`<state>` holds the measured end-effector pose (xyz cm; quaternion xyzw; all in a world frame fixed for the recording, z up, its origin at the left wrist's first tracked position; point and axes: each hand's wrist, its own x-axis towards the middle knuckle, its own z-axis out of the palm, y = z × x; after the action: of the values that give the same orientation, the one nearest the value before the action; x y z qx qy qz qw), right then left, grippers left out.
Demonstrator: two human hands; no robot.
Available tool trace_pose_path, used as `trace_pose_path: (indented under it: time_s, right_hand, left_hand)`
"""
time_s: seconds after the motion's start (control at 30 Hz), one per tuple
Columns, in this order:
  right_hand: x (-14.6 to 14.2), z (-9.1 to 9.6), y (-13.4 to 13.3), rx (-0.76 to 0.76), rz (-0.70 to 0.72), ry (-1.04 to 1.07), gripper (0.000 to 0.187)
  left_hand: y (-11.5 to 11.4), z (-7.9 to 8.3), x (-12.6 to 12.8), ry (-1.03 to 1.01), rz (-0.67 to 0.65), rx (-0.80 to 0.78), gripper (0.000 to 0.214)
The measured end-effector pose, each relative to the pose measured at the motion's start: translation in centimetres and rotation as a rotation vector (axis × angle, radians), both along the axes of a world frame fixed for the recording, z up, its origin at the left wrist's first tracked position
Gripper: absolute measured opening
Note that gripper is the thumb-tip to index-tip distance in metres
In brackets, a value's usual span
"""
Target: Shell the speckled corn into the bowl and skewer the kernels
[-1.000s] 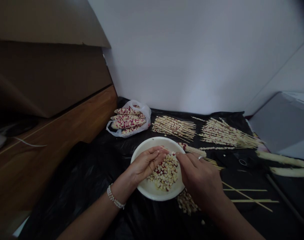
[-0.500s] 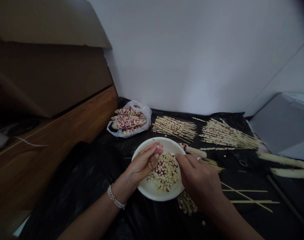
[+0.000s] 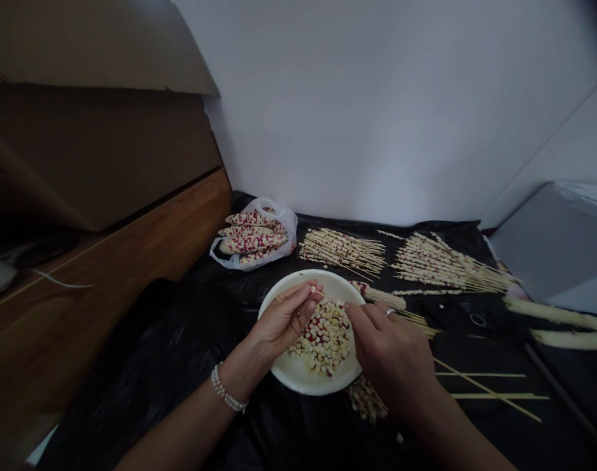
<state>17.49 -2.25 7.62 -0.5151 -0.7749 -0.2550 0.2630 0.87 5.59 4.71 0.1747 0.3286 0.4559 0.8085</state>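
A white bowl [image 3: 285, 376] holds a heap of pale and red corn kernels [image 3: 323, 337]. My left hand [image 3: 281, 320] hovers over the bowl's left side, fingertips pinched on a single kernel near the rim. My right hand [image 3: 389, 353] rests at the bowl's right edge, fingers curled around a thin wooden skewer whose tip points toward the left fingers. A bracelet sits on my left wrist and a ring on my right hand.
Black plastic sheet [image 3: 180, 340] covers the surface. Behind the bowl lie a bag of red-and-white corn cobs [image 3: 252, 239] and two piles of kernel-threaded skewers [image 3: 340, 248] [image 3: 440, 265]. Bare skewers [image 3: 485, 386], stripped cobs [image 3: 554, 314], a wooden ledge [image 3: 107, 268] and a grey box [image 3: 558, 242] surround.
My left hand lifted slightly and drew its fingers together on a kernel. My right hand shifted a little toward me along the bowl's edge.
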Motion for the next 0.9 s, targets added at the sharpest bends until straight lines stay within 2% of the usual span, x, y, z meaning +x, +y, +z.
trace_pose_path:
  time_s: [0.2, 0.57, 0.9]
  right_hand:
    - [0.05, -0.14, 0.02, 0.011, -0.020, -0.010, 0.028]
    - [0.07, -0.05, 0.01, 0.017, -0.012, -0.023, 0.028]
    - [0.04, 0.08, -0.10, 0.032, 0.021, -0.029, 0.029]
  left_hand:
    - [0.18, -0.04, -0.13, 0.007, -0.022, 0.023, 0.016]
    - [0.35, -0.15, -0.12, 0.000, 0.011, -0.057, 0.013]
    - [0.41, -0.71, -0.14, 0.023, -0.015, -0.032, 0.009]
